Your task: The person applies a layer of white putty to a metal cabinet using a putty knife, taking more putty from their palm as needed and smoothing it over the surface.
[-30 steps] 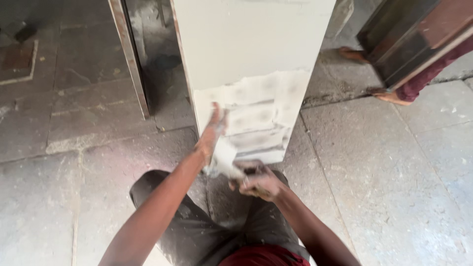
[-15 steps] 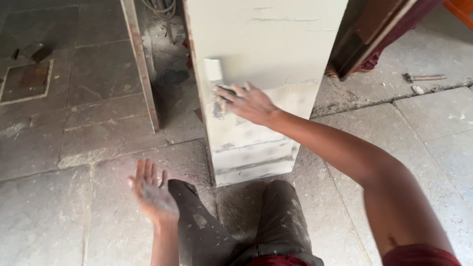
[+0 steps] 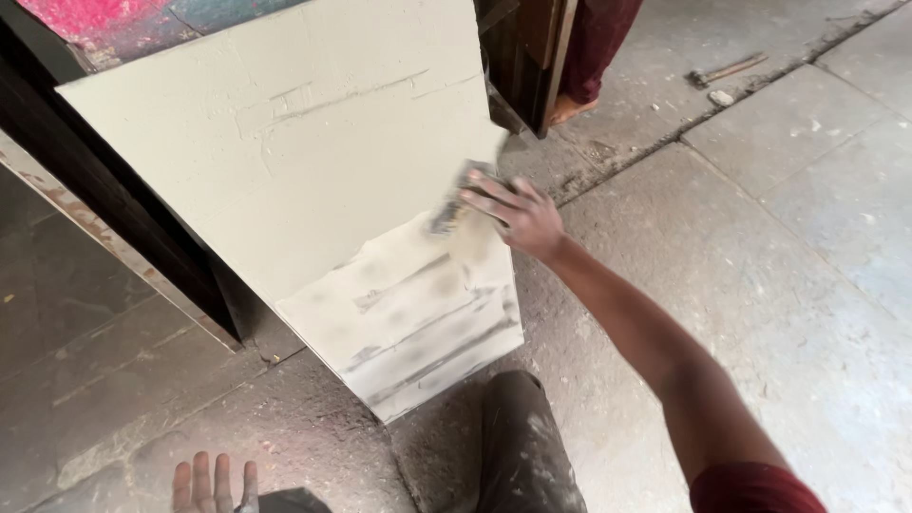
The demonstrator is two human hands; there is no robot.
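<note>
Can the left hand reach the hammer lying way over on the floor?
Probably not. The left hand rests low by the knee, while the hammer lies far off past the pale board and the right arm.

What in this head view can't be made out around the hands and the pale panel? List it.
- The small blade-like tool under the right hand: blurred and half covered by fingers, so its kind is unclear.
- The left hand: cut off by the bottom edge.
- The pale cream upright panel: its top runs past the frame.
- The long-handled tool on the grey stone floor: too small to identify.
</note>
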